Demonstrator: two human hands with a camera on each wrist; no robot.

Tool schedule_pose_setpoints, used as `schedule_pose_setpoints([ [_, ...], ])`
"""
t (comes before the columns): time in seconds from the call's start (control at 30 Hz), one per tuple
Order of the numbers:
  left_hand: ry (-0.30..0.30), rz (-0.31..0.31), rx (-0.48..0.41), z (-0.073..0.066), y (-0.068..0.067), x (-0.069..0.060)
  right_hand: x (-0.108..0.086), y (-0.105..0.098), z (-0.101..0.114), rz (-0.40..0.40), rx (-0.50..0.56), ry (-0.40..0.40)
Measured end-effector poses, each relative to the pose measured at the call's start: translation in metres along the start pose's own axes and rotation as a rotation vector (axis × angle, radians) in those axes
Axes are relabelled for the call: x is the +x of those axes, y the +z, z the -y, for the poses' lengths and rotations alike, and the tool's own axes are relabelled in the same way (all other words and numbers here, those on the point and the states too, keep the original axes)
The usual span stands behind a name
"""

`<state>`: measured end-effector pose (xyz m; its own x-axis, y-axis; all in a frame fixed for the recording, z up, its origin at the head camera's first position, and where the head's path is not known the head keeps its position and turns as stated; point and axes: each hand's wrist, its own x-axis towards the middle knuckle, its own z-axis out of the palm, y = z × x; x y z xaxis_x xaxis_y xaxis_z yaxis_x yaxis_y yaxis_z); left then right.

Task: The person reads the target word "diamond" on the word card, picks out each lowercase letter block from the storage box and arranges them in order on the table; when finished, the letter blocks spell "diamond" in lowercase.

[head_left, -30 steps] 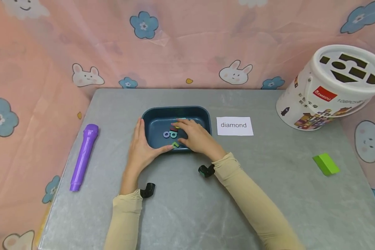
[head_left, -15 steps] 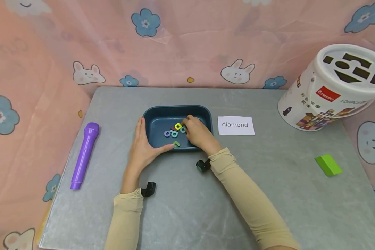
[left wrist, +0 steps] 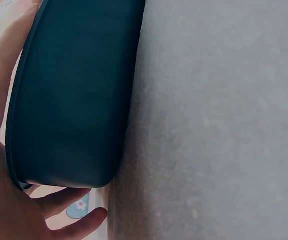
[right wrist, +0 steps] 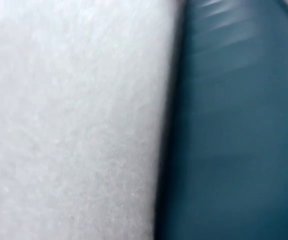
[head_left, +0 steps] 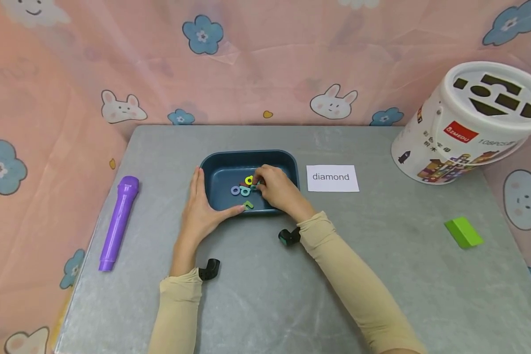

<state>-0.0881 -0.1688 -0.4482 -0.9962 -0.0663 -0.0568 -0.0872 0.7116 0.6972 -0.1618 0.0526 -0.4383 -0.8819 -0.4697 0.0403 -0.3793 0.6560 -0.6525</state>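
A dark blue tray [head_left: 221, 162] holds several small coloured letter pieces. My left hand [head_left: 200, 211] spans its near left corner, straight fingers along the left end and thumb along the front rim; the left wrist view shows the hand against the tray's outer wall [left wrist: 74, 100]. Inside the tray, my right hand [head_left: 280, 191] pinches a teal letter [head_left: 255, 187], partly hidden by its fingers. Close by lie a yellow letter [head_left: 249, 180], a light teal letter [head_left: 245, 191] and a purple ring-shaped letter [head_left: 235, 191]. A green letter [head_left: 248, 204] is by the left thumb.
A white card [head_left: 333, 178] reading "diamond" lies right of the tray. A purple toy microphone [head_left: 119, 223] is at the left, a green block [head_left: 463, 232] at the right. The white bucket [head_left: 460, 132] with a shape-hole lid stands at the back right of the grey table [head_left: 256, 305].
My right hand has drawn back right from over the letters, uncovering the yellow one, then closed its fingertips on the teal letter and shifted it slightly left. My left hand has stayed put.
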Motion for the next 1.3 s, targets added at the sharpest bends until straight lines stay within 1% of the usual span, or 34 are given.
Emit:
schedule_pose_setpoints([
  [0.1, 0.002, 0.005, 0.006, 0.000, 0.000, 0.000, -0.009, -0.006, -0.001, -0.120, 0.119, -0.080],
  [0.17, 0.000, 0.009, 0.008, 0.000, -0.001, 0.000, -0.019, -0.015, -0.003, -0.190, 0.187, -0.110],
  [0.2, -0.002, 0.010, 0.010, 0.000, -0.001, 0.001, -0.024, -0.020, -0.005, -0.223, 0.214, -0.112],
  [0.23, -0.003, 0.010, 0.011, 0.000, -0.001, 0.001, -0.030, -0.026, -0.007, -0.252, 0.236, -0.107],
  [0.37, -0.009, 0.008, 0.017, 0.000, -0.001, 0.002, -0.053, -0.053, -0.022, -0.356, 0.319, -0.041],
  [0.47, -0.014, 0.010, 0.018, 0.001, -0.001, 0.002, -0.069, -0.068, -0.038, -0.416, 0.338, -0.007],
  [0.53, -0.017, 0.011, 0.017, 0.000, -0.001, 0.002, -0.078, -0.073, -0.049, -0.431, 0.331, 0.019],
  [0.6, -0.021, 0.014, 0.015, 0.000, -0.001, 0.002, -0.085, -0.074, -0.058, -0.413, 0.329, 0.061],
  [0.63, -0.022, 0.016, 0.013, 0.000, -0.001, 0.001, -0.088, -0.074, -0.063, -0.389, 0.321, 0.089],
  [0.7, -0.024, 0.016, 0.011, 0.000, 0.000, 0.001, -0.094, -0.070, -0.071, -0.311, 0.304, 0.149],
  [0.77, -0.022, 0.016, 0.011, 0.000, 0.000, 0.001, -0.098, -0.065, -0.077, -0.213, 0.292, 0.197],
  [0.83, -0.017, 0.013, 0.013, 0.000, 0.000, 0.002, -0.100, -0.060, -0.082, -0.135, 0.283, 0.223],
  [0.87, -0.016, 0.011, 0.014, 0.000, 0.000, 0.002, -0.100, -0.058, -0.083, -0.112, 0.286, 0.228],
  [0.9, -0.016, 0.011, 0.015, 0.000, 0.000, 0.002, -0.101, -0.056, -0.085, -0.099, 0.288, 0.227],
  [0.97, -0.017, 0.011, 0.017, 0.000, 0.000, 0.002, -0.100, -0.052, -0.086, -0.103, 0.275, 0.212],
  [1.1, -0.024, 0.012, 0.020, 0.000, 0.000, 0.001, -0.099, -0.048, -0.085, -0.131, 0.209, 0.190],
  [1.3, -0.022, 0.005, 0.016, 0.000, 0.000, 0.001, -0.097, -0.047, -0.081, -0.133, 0.132, 0.175],
])
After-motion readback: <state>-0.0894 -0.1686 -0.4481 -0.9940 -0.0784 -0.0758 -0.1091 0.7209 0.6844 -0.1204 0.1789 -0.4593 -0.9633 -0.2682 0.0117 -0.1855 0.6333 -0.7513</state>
